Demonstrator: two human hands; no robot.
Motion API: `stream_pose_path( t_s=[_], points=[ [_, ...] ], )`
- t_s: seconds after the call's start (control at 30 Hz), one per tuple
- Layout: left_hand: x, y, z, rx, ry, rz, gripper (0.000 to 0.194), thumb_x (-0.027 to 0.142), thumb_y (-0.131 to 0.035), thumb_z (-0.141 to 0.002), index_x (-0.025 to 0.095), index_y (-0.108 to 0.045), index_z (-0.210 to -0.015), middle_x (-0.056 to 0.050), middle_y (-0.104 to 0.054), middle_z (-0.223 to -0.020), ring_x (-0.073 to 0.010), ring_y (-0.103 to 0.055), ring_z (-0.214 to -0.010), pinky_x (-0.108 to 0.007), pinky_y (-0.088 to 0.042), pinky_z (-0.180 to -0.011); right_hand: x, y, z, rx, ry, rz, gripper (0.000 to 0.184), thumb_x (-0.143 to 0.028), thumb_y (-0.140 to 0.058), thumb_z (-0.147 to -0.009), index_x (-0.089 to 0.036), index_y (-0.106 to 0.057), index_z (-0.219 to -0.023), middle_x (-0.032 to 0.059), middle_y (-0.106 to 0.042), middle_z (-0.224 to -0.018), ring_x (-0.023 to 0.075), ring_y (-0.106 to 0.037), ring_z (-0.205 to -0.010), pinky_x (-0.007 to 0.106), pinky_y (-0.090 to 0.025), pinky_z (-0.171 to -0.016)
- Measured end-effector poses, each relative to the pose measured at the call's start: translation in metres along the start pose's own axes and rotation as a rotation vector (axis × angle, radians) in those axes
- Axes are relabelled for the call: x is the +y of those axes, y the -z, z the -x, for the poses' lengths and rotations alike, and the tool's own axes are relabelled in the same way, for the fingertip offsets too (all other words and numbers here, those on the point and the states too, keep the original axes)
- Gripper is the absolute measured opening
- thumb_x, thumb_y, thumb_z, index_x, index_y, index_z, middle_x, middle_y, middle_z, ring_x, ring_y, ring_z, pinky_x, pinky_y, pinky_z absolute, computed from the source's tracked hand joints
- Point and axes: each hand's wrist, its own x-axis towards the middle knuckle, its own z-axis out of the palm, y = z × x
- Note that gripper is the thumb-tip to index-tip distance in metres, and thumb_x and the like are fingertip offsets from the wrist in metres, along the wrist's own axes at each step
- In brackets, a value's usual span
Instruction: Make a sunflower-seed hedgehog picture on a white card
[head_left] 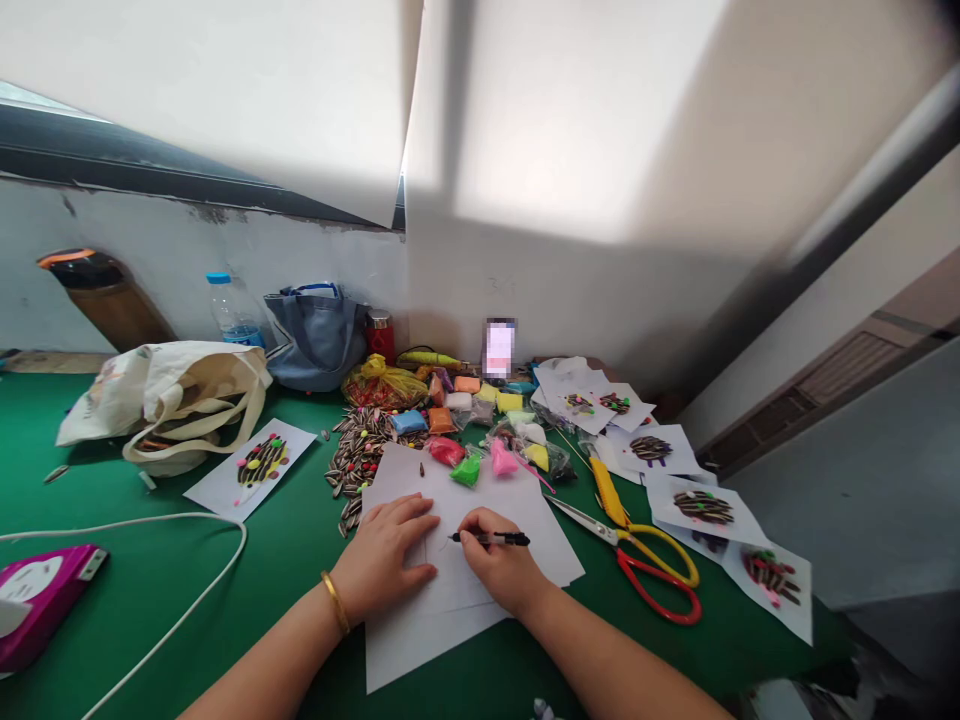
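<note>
My left hand (386,555) lies flat with fingers together on a stack of white paper sheets (450,620) on the green table (247,560); a gold bangle circles that wrist. My right hand (499,562) is closed on a black pen (491,539), whose tip touches the top sheet just right of my left fingertips. Faint pencil lines show on the paper by the tip.
Red and yellow scissors (645,560) lie right of the paper. Beyond it sit sunflower seeds (356,455), small bags of coloured clay (480,450) and a phone (499,348). Finished seed pictures (705,508) line the right edge. Cloth bags (180,395), a white cable (187,600) and a magenta box (41,595) are left.
</note>
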Motion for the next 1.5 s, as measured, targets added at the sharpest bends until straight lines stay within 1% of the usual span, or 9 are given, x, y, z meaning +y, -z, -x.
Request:
stream_pose_path(
  t_s=[0.33,0.57,1.1,1.3,1.5],
  points=[
    [-0.0001,0.0005,-0.0004,-0.021,0.01,-0.026,0.058,0.037,-0.073,-0.07,0.031,-0.061,-0.126,-0.004,-0.052,-0.143,-0.0329,-0.044,-0.132,-0.052,-0.035,-0.108,0.0003,-0.0001,0.0,0.004,-0.012,-0.013,0.01,-0.019,-0.053,-0.085,-0.021,-0.063,-0.084,-0.0002,-0.065,-0.08,0.016,-0.059,-0.076,0.027,-0.044,-0.07],
    [0.001,0.0014,-0.0008,-0.037,0.015,-0.034,0.058,0.037,-0.073,-0.071,0.03,-0.061,-0.127,-0.005,-0.051,-0.144,-0.0317,-0.042,-0.134,-0.051,-0.034,-0.109,0.0,-0.0013,-0.0006,0.008,-0.017,-0.027,0.01,-0.019,-0.052,-0.086,-0.021,-0.061,-0.083,-0.0005,-0.064,-0.079,0.0159,-0.059,-0.076,0.026,-0.044,-0.07],
    [0.0022,0.0018,0.0005,-0.02,0.018,0.001,0.059,0.037,-0.075,-0.069,0.028,-0.062,-0.125,-0.006,-0.053,-0.142,-0.0327,-0.044,-0.133,-0.051,-0.034,-0.109,-0.0019,-0.004,-0.0014,0.026,-0.012,-0.024,0.01,-0.02,-0.052,-0.086,-0.021,-0.061,-0.082,-0.0003,-0.063,-0.077,0.0161,-0.058,-0.074,0.027,-0.043,-0.069],
    [0.0023,0.0017,0.001,-0.026,0.011,-0.004,0.059,0.036,-0.074,-0.069,0.028,-0.061,-0.126,-0.006,-0.052,-0.142,-0.0323,-0.043,-0.133,-0.052,-0.033,-0.109,-0.0026,-0.0013,0.0005,0.023,-0.036,-0.032,0.01,-0.021,-0.052,-0.087,-0.02,-0.061,-0.082,0.0006,-0.063,-0.079,0.0166,-0.058,-0.076,0.027,-0.044,-0.07],
    [0.0021,0.0015,-0.0003,-0.045,0.008,-0.029,0.059,0.037,-0.073,-0.071,0.027,-0.06,-0.128,-0.007,-0.05,-0.144,-0.0316,-0.042,-0.134,-0.051,-0.033,-0.109,-0.0018,0.0012,0.0012,0.016,-0.023,-0.042,0.011,-0.021,-0.052,-0.087,-0.02,-0.061,-0.083,0.0005,-0.063,-0.079,0.0164,-0.059,-0.076,0.027,-0.044,-0.07]
  ],
)
